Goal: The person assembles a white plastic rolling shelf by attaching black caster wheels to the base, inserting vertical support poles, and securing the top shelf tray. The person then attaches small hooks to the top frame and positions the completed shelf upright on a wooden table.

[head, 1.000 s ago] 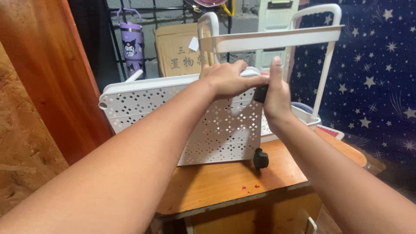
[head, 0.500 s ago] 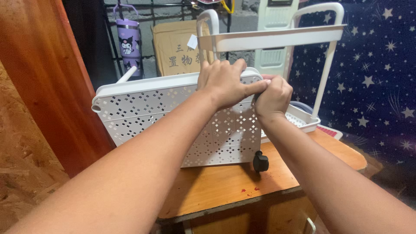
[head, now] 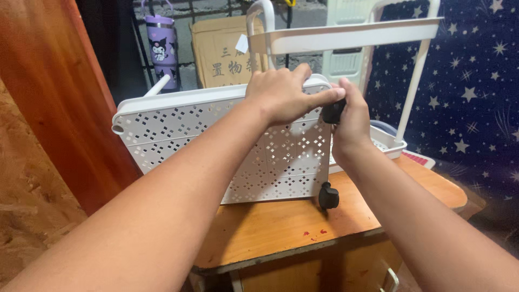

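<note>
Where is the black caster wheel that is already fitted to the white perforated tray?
Head view, centre: the fitted caster wheel sits at the tray's lower right corner, resting on the wooden table.

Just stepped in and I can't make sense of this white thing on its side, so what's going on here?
A person has a white perforated shelf tray of a rolling cart tipped on its side on a wooden table. The left hand presses on the tray's upper corner, while the right hand grips a black caster wheel at that corner. Another black caster already sits at the lower corner. The cart's upper tier and posts stick out behind.
</note>
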